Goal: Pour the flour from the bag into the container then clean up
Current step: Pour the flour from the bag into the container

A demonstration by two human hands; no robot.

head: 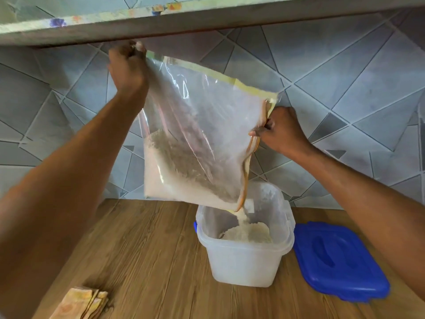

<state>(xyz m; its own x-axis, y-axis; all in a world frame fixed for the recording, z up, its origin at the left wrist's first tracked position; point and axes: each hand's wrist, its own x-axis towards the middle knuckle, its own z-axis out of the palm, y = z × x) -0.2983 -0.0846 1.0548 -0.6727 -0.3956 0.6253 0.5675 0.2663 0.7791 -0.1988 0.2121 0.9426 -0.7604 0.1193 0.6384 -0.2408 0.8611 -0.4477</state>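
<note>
The bag (195, 125) hangs tilted between your hands, flour (241, 218) spilling from its lower corner into the container (243, 261) at six o'clock. Your left hand (127, 65) pinches its corner at eleven o'clock; your right hand (281, 132) grips its opening at three o'clock.

A clear plastic zip bag (195, 125) of white flour (184, 178) hangs tilted above the translucent plastic tub (246, 261) on the wooden desk (149, 261), its low corner over the tub's mouth. The left hand (127, 65) pinches its upper corner, the right hand (281, 132) its open edge. A blue plastic lid (338, 259) lies just right of the tub; a folded patterned cloth (82, 303) lies nearer, to the left.
</note>
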